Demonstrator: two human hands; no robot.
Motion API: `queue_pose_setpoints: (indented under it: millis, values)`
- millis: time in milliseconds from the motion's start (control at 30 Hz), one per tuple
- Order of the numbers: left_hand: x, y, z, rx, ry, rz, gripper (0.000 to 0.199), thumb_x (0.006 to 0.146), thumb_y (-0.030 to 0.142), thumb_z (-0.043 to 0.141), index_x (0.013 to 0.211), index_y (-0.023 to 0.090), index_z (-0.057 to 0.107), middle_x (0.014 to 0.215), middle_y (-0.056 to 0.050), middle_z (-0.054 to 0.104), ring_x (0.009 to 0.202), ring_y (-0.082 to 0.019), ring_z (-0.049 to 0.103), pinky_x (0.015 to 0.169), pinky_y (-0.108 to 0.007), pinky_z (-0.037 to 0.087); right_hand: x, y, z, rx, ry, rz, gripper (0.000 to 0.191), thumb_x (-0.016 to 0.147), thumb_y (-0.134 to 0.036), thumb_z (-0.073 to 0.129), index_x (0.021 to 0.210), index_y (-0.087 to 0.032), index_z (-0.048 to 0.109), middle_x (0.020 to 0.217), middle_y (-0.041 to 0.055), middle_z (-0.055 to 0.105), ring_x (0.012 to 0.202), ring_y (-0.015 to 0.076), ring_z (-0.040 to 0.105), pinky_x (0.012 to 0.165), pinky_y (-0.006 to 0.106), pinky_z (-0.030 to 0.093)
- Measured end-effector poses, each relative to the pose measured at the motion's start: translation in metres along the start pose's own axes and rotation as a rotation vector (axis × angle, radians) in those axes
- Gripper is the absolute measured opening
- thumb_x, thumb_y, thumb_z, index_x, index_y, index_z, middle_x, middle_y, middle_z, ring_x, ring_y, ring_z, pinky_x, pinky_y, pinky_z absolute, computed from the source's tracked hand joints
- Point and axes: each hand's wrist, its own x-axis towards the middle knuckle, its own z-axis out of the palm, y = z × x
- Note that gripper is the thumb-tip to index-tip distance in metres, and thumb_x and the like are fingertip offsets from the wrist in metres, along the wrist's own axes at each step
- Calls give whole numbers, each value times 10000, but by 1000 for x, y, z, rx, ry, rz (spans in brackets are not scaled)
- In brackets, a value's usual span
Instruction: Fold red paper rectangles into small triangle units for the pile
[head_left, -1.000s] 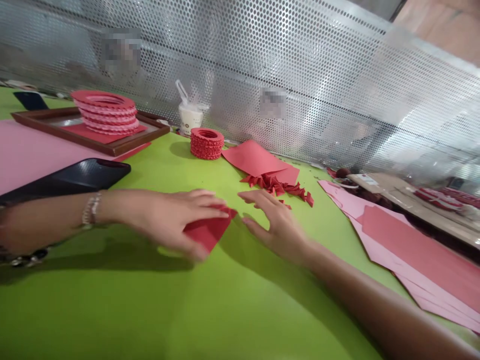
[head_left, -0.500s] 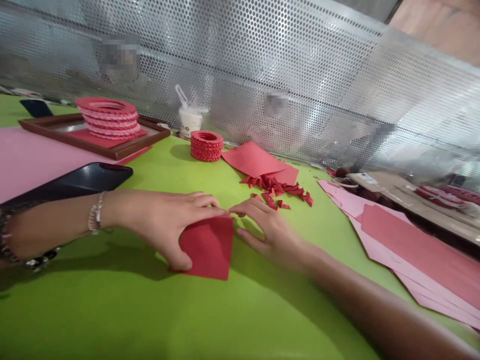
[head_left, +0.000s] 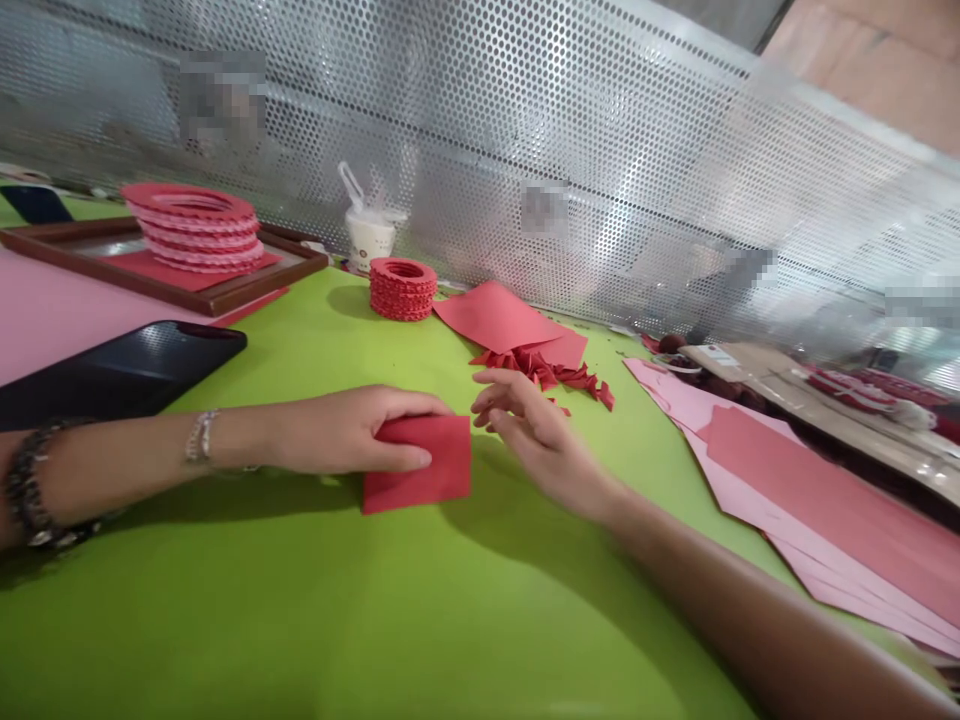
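Note:
A square of red paper (head_left: 442, 470) is held by my left hand (head_left: 352, 430), the thumb lying across its face and the fingers behind its top edge. Just right of the paper, my right hand (head_left: 536, 435) hovers with loosely curved, parted fingers and nothing in them. Behind that hand lies a heap of small folded red paper pieces (head_left: 585, 380). Larger red sheets (head_left: 495, 315) rest beyond the heap, and a short stack of red paper rings (head_left: 403, 290) stands to their left.
At the left are a black phone-like slab (head_left: 142, 360) and a wooden tray (head_left: 225, 298) bearing a taller pink-and-red ring stack (head_left: 199, 230). A white cup (head_left: 370, 240) stands by the perforated metal screen (head_left: 465, 120). Pink and red sheets (head_left: 810, 490) cover the right side of the green table (head_left: 450, 620).
My left thumb has moved up from the paper's lower left corner onto its face, and the paper has turned and shifted. My right hand has drawn slightly away from its edge.

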Motion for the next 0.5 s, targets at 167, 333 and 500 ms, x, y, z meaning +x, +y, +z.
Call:
queue_pose_setpoints:
  millis: [167,333,500]
  values:
    - [1,-5,3,-514,-92,-69,269,800,348,465,1050,286,543,898,19,641,859,-139,576,679,-195,436,-3,-4,-2,-17,-85,-170,481,763,0,331,1196,-206,305,1001,51,481,855,110,501,763,272,465]
    - [-3,-6,6,-551,-195,-147,285,774,435,479,914,217,598,632,18,614,608,-124,574,502,-174,428,-7,-12,-2,-51,-149,-307,482,735,-40,494,1173,-211,391,1054,55,491,940,137,488,818,286,446]
    - [-7,4,7,-510,-149,-88,269,784,420,448,864,199,581,758,20,631,657,-111,570,585,-177,440,-4,-19,-1,-67,5,-348,122,776,-116,501,864,-167,568,841,45,542,800,124,523,710,260,459]
